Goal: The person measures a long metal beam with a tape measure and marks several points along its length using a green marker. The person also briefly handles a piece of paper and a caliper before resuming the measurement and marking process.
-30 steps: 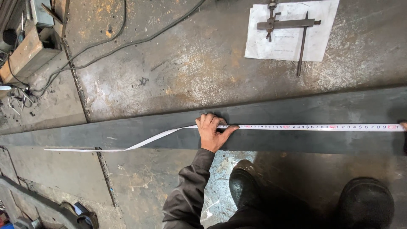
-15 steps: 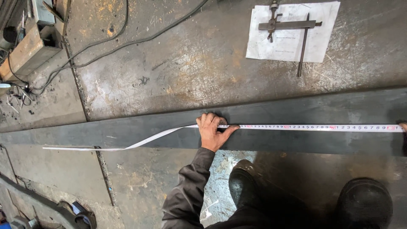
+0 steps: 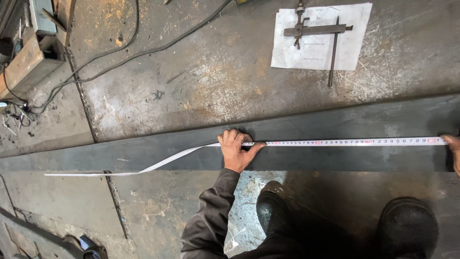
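Head view, the only one we have. Centre of frame: our left hand (image 3: 237, 151) lies flat on a long dark steel strip (image 3: 359, 120) that runs across the whole frame, slightly rising toward the right. The grip here is a press, not a clasp — fingers spread, thumb pointing right, pinning a white tape measure (image 3: 345, 142) against the strip. Right of the hand the tape runs straight and taut along the strip's lower part to the right edge of frame. Left of the hand the tape goes slack, curves down off the strip and lies on the floor (image 3: 191, 86) toward the lower left.

Right edge, mid height: our right hand (image 3: 453, 151) is mostly cut off by the frame; it sits at the tape's far end, touching it, but we can't tell whether the grip is closed round the tape or just pressing.

Bottom of frame: dark sleeve of the left arm, plus two dark work boots (image 3: 407, 225) standing on the floor just below the strip.

Upper right: a sheet of paper (image 3: 318, 48) on the steel floor w/ a metal cross-shaped tool (image 3: 316, 29) lying on it, well apart from the strip. Upper left: black cables (image 3: 143, 50) snake across the floor, and a wooden box (image 3: 28, 62) sits at the far upper-left corner.
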